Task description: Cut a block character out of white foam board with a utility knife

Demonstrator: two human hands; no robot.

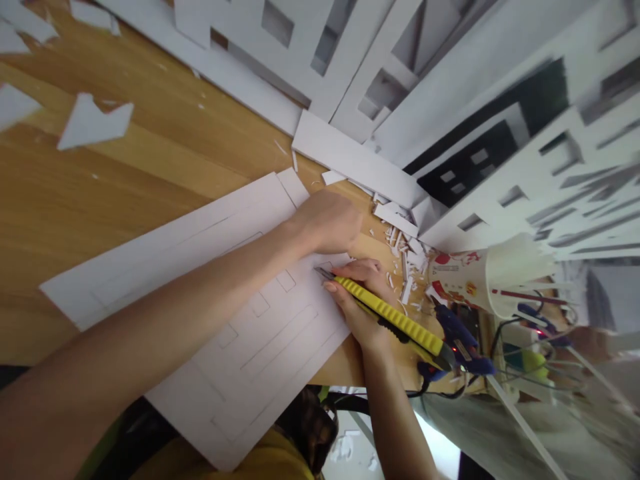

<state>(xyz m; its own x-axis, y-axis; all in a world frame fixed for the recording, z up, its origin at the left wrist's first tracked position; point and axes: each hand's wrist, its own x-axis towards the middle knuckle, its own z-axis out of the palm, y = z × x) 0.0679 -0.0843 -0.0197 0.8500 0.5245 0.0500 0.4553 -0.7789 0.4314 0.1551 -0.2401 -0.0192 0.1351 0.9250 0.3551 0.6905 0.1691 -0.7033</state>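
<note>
A white foam board sheet [200, 293] with pencilled and cut rectangles lies on the wooden table [100, 180]. My left hand [327, 220] presses down on the sheet's far edge with its fingers curled under. My right hand [357, 293] grips a yellow utility knife [387, 313], its blade tip touching the sheet near a small square outline.
A white cut-out model building [500, 120] stands at the right and back. Foam scraps [403, 253] lie beside it, larger offcuts [90, 123] at far left. A paper cup [475, 273] lies tipped near a blue glue gun [463, 340] and cables at the table's edge.
</note>
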